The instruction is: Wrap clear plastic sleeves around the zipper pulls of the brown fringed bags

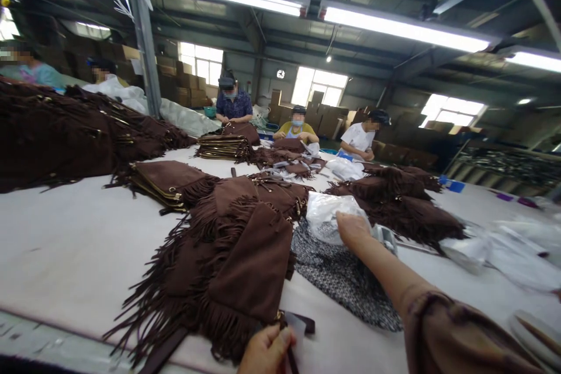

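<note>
The brown fringed pouch (252, 269) lies by the near edge of the table (65, 234), on top of other fringed pieces. From here it looks soft, light and floppy, hardly fragile; I'd take it by a corner, since the loose fringe would likely tangle. The left hand (265, 350) does about that, thumb and fingers pinching the lower corner by a brass-coloured fitting (279, 317). The right hand (353, 232) bends over a thin clear bag (322, 216), probably slippery; whether its fingers are closed on the plastic I can't tell.

Counting outward: one pouch pinched, one bag under the right hand, one black-and-white cloth (346, 280) beneath that, one near stack (162, 184) to the left, one far stack (225, 149) toward the far edge. The heaps overlap too much to count. Beyond are five co-workers (234, 106).
</note>
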`<state>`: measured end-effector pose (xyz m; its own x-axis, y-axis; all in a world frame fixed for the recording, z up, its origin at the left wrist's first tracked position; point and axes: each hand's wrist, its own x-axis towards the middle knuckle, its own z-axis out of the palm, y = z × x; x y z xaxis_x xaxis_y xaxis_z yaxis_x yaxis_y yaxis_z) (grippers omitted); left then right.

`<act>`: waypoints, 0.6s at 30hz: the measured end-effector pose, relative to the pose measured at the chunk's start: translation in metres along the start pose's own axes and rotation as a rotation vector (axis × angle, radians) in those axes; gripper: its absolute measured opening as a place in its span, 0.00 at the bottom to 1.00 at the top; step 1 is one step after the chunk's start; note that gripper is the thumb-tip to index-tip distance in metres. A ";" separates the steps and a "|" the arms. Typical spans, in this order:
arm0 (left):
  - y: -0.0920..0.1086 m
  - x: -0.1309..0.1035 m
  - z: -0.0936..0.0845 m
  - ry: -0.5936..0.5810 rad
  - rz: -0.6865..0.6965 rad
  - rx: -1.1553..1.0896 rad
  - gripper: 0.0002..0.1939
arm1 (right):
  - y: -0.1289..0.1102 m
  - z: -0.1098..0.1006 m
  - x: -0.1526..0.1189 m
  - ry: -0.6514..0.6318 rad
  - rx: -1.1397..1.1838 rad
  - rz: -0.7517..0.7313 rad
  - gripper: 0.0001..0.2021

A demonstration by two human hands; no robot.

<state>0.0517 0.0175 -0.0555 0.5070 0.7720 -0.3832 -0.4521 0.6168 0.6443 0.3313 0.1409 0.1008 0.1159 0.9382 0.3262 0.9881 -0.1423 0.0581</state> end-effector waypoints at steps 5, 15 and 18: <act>-0.003 -0.001 -0.002 -0.009 -0.021 0.010 0.25 | -0.010 -0.006 -0.011 0.030 0.007 -0.036 0.10; 0.022 -0.030 0.026 -0.036 0.044 0.088 0.20 | -0.103 0.009 -0.203 -0.473 0.926 0.050 0.20; 0.024 -0.034 0.031 -0.035 0.059 0.090 0.21 | -0.115 0.013 -0.217 -0.425 0.971 0.108 0.18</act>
<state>0.0469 0.0014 -0.0066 0.5078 0.7998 -0.3202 -0.4149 0.5528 0.7227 0.1939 -0.0423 0.0111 0.0480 0.9955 -0.0818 0.6058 -0.0941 -0.7900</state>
